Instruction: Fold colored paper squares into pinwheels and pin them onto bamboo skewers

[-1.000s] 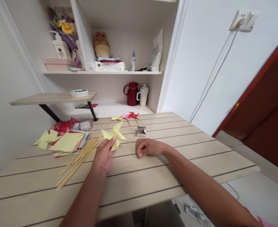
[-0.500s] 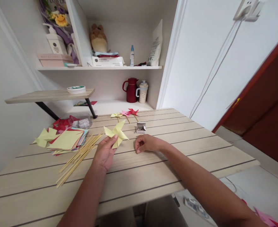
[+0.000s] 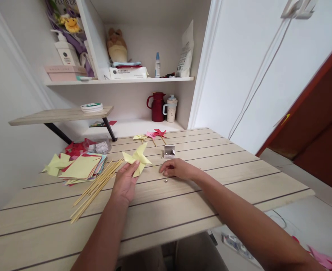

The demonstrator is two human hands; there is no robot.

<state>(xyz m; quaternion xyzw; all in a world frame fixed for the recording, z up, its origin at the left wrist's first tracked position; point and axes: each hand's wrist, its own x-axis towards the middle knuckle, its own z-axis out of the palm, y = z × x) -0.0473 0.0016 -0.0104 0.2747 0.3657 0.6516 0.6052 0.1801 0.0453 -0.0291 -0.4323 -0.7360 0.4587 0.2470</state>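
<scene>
My left hand (image 3: 125,183) holds a yellow folded paper pinwheel (image 3: 137,158) up by its lower edge, just above the wooden table (image 3: 182,203). My right hand (image 3: 175,169) rests on the table to the right of it, fingers curled together and pointing left. A small metal pin (image 3: 166,181) lies on the table just in front of those fingers. A small open white box (image 3: 169,151) stands beyond the right hand. A bundle of thin wooden sticks (image 3: 96,187) lies left of the left hand.
A stack of coloured paper squares (image 3: 79,168) lies at the left, with a clear packet (image 3: 99,146) behind it. Three finished pinwheels (image 3: 151,135) lie at the table's far edge. Shelves behind hold a red jug (image 3: 157,107) and a cup (image 3: 171,109).
My right hand has slid slightly forward and left, and a small pin now lies uncovered on the table in front of it. The left hand keeps holding the pinwheel.
</scene>
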